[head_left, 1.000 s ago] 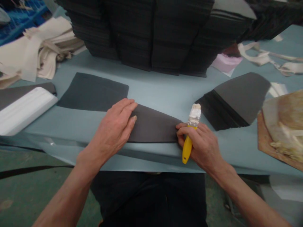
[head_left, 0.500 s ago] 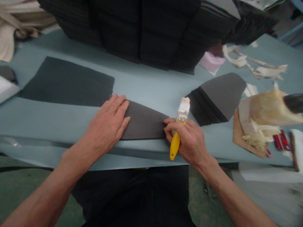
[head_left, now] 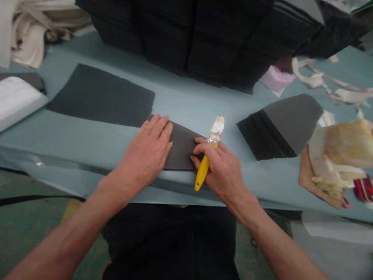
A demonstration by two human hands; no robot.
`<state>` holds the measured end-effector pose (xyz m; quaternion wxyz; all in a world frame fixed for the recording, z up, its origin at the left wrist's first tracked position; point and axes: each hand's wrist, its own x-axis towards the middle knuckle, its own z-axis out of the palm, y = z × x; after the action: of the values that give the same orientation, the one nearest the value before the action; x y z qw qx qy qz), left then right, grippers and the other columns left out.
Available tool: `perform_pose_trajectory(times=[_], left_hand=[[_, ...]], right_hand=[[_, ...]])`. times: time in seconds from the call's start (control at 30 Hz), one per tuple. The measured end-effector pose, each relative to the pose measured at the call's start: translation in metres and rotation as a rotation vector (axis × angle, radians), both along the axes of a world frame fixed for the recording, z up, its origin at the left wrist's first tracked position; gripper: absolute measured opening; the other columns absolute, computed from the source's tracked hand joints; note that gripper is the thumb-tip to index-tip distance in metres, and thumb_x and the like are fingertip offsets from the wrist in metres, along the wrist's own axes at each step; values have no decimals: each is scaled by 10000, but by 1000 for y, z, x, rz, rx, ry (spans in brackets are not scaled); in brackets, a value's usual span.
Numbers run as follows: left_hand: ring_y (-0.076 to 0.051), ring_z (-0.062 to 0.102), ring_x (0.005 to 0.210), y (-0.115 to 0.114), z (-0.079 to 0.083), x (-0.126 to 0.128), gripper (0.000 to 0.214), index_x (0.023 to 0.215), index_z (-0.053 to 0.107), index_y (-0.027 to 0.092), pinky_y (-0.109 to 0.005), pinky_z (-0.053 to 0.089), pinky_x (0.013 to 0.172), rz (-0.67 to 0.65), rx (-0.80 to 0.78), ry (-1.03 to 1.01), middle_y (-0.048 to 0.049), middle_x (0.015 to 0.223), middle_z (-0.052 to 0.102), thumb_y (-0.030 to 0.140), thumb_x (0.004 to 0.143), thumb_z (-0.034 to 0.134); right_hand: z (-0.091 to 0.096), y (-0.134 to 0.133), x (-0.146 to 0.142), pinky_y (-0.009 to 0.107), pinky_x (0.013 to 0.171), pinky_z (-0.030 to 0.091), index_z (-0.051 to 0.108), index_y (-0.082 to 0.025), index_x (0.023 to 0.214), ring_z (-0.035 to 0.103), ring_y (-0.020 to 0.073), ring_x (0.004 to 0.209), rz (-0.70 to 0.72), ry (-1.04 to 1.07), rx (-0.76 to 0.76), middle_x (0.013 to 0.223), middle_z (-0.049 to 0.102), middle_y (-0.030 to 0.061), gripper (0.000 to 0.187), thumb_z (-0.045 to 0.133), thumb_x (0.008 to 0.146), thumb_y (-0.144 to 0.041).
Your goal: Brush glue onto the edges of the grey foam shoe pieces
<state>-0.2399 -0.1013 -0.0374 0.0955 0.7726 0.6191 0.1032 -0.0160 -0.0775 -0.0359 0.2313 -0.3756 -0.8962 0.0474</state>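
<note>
My left hand [head_left: 150,149] lies flat with its fingers stretched over the left end of a dark grey sheet piece [head_left: 182,149] near the table's front edge. In my right hand [head_left: 221,163] is a paintbrush [head_left: 204,167] with a yellow handle and white-caked bristles, pointing up and away from me. The thumb and fingertips of that hand also touch the right end of the grey piece, which looks lifted or folded there. A larger dark sheet [head_left: 105,95] lies to the left, partly meeting the grey piece by my left fingertips.
Tall stacks of dark sheets [head_left: 186,39] stand at the back. A fanned pile of grey pieces [head_left: 291,124] lies to the right, beside a yellowish, crusted container [head_left: 344,144]. White plastic [head_left: 20,101] sits far left; pale strips [head_left: 344,93] lie back right.
The whole view has shifted, so the table things appear further right. My right hand has moved left along the grey piece, nearer my left hand, bringing its right end inward.
</note>
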Motion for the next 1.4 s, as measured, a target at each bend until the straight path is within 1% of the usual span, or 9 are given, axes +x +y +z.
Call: perform_pose_trajectory(times=[0.13,0.4,0.53,0.7,0.8,1.03,1.2,1.3,1.4], left_hand=[[-387,343,1640,-9,1,19,569,1553,505,39,-589,382,1339,3,-24,-17,-215,1710,443,53,1004,355],[-346,377,1630,-20,-7,32,508,1565,507,71,-545,389,1344,72,64,-51,-169,1716,456,164,1079,391],[-335,380,1630,-20,-6,35,496,1568,512,93,-529,383,1346,89,84,-56,-158,1718,457,242,1111,392],[-332,371,1635,-19,-3,35,504,1585,497,105,-524,377,1347,93,66,-74,-156,1725,446,244,1109,404],[-341,376,1631,-20,-4,34,507,1585,498,107,-535,381,1343,93,65,-85,-155,1723,450,252,1109,402],[-368,375,1629,-18,-3,32,506,1574,524,125,-599,384,1332,95,42,-75,-156,1722,452,295,1114,398],[-406,398,1609,-6,2,23,507,1535,554,87,-634,399,1309,105,16,-32,-201,1686,487,326,1109,420],[-424,383,1613,0,-2,18,523,1549,532,72,-641,377,1317,136,41,7,-216,1690,474,321,1096,452],[-442,366,1617,3,-7,14,542,1565,509,59,-648,362,1319,113,49,31,-224,1695,462,318,1095,431]], right_hand=[[0,0,2,415,821,641,598,-241,1033,801,318,1052,8,5,12,1237,826,117,112,690,995,-191],[-11,2,5,393,868,623,611,-236,1048,812,277,1028,11,45,54,1226,829,119,118,718,999,-238],[-21,0,8,407,895,619,611,-236,1092,787,275,1095,-20,127,-17,1241,815,126,156,731,996,-264],[-31,-5,11,527,1001,585,586,-249,1146,738,308,1245,-84,242,-201,1320,761,149,189,705,1014,-315],[-34,-7,11,550,1026,569,585,-256,1157,721,309,1276,-99,273,-251,1341,746,150,195,703,1014,-315],[-33,-4,6,481,965,588,601,-252,1136,743,284,1201,-55,258,-155,1315,767,134,157,687,1004,-256],[-30,-2,1,469,953,591,606,-243,1121,756,289,1166,-26,239,-91,1276,787,139,151,670,993,-195],[-28,-2,-1,452,931,591,619,-228,1109,753,294,1116,-23,227,-66,1273,794,150,149,673,985,-165],[-26,-2,-3,440,904,584,637,-217,1095,748,298,1058,-45,201,-51,1279,798,152,131,680,984,-161]])
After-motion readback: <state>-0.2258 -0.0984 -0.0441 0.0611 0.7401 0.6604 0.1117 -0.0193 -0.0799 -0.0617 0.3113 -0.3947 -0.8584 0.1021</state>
